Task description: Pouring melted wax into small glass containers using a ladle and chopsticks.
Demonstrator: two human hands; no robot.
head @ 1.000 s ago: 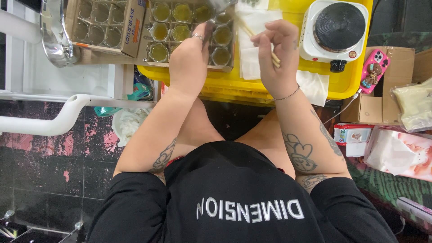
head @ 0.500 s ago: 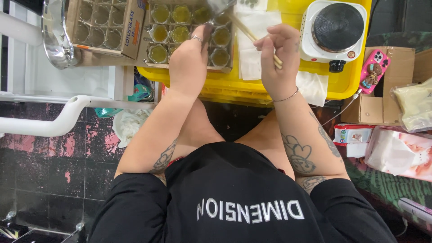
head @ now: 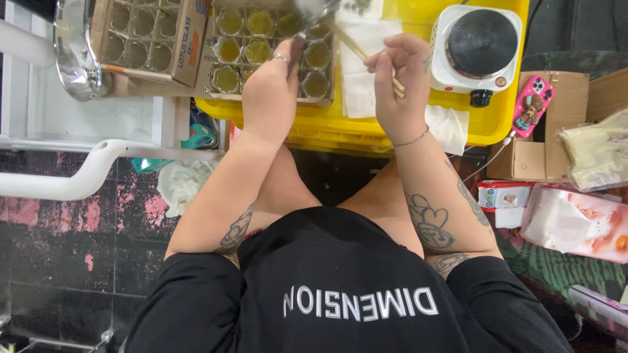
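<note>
My left hand [head: 271, 91] grips the dark handle of a small metal pot [head: 314, 9] tilted over a cardboard tray [head: 216, 59] of small glass jars [head: 261, 51] filled with yellow-green liquid. My right hand [head: 399, 78] is closed on a wooden stick [head: 356, 49] that points up and left toward the pot's rim. Both hands hover over a yellow table [head: 392, 127], with white paper towels [head: 360, 95] lying under the right hand.
A white single hot plate [head: 476, 47] with a black top stands at the right of the table. A second cardboard box of empty jars [head: 140, 36] and a metal pot [head: 75, 52] are on the left. Cardboard boxes [head: 549, 153], a pink phone [head: 531, 104] and bags lie at right.
My right hand with the stick has shifted slightly left and lower. The left hand stays on the pot handle over the jars.
</note>
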